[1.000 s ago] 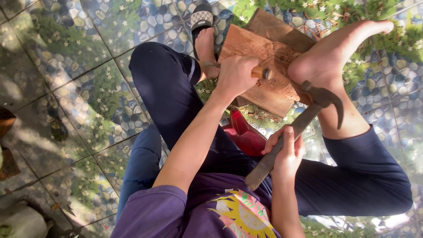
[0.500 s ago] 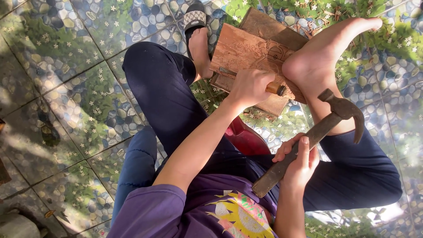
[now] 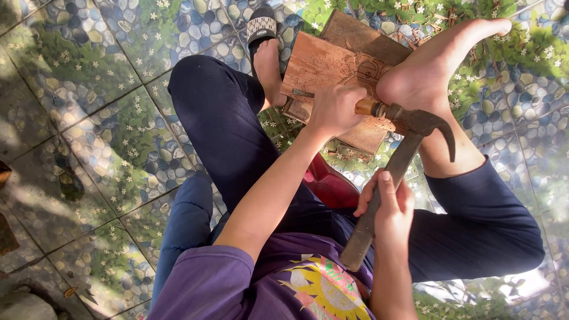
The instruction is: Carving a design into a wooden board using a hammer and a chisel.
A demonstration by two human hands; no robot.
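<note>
My left hand [image 3: 335, 109] is closed around a chisel [image 3: 366, 107] with a wooden handle. Its metal blade lies on a carved wooden board [image 3: 323, 62]. My right hand [image 3: 388, 204] grips the long handle of a claw hammer [image 3: 424, 121], whose head touches the chisel's handle end. My bare foot [image 3: 438, 59] presses on the board's right side, and a sandalled foot [image 3: 264, 53] rests at its left edge. A second, darker board [image 3: 355, 35] lies underneath.
I sit on a tiled floor [image 3: 118, 118] printed with pebbles and leaves. A red object [image 3: 329, 184] lies between my legs under the arm. Wood chips are scattered near the board's lower edge [image 3: 349, 157]. Dark trousers cover both legs.
The hammer head was drawn back to the right half a second ago; now it has swung in against the chisel's handle end. The left hand stays on the chisel.
</note>
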